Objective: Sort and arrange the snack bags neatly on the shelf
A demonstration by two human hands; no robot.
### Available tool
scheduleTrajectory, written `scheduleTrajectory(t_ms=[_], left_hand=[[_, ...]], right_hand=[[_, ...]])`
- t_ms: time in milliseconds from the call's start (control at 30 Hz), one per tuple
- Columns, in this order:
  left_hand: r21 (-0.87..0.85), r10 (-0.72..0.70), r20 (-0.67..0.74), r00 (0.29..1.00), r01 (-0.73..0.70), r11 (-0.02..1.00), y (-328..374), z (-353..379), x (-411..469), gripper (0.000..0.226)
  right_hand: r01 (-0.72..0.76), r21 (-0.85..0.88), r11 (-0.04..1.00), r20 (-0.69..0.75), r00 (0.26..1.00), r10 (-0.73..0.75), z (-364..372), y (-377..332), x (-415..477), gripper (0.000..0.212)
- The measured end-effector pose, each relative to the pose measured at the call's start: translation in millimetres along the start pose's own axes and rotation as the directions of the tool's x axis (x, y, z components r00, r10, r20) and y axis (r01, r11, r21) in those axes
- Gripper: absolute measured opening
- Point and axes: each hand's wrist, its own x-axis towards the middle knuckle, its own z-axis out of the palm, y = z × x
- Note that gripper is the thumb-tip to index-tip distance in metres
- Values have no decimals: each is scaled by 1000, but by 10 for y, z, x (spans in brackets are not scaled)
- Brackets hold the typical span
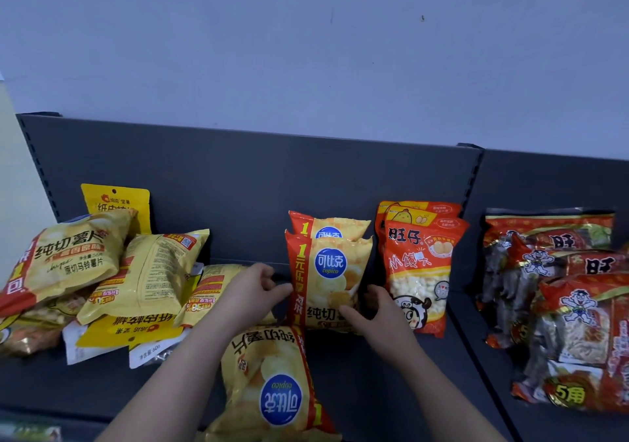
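Two yellow-and-red chip bags stand upright one behind the other at the shelf's middle; the front chip bag (328,281) has my hands at both lower sides. My left hand (253,292) touches its left edge with fingers curled. My right hand (374,312) rests fingers on its lower right corner. Another chip bag (272,383) lies flat and upside down in front of it, between my forearms. A loose heap of yellow snack bags (102,278) covers the shelf's left part.
Orange bags of small white puffs (420,271) stand right of the upright chip bags. On the adjoining shelf section at right lie several red rice-cracker packs (561,305). The dark grey shelf (391,390) has a back panel and a pale wall above.
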Motion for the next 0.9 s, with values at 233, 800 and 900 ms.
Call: scheduleTrajectory(t_ms=[233,800,900], left_hand=[[202,-56,-70,996,69,977,-324,-161,-394,35],[-93,-192,344,919,237,967,-786,-194,-963,99],[-131,-146,355,923,204,970,-816,-249,-1007,97]], right_hand=[[-49,-8,999,35,998,49,209,-36,-285,36],[-1,36,999,162,987,-5,640,-230,-617,40],[2,46,999,157,988,-9,623,-242,-631,36]])
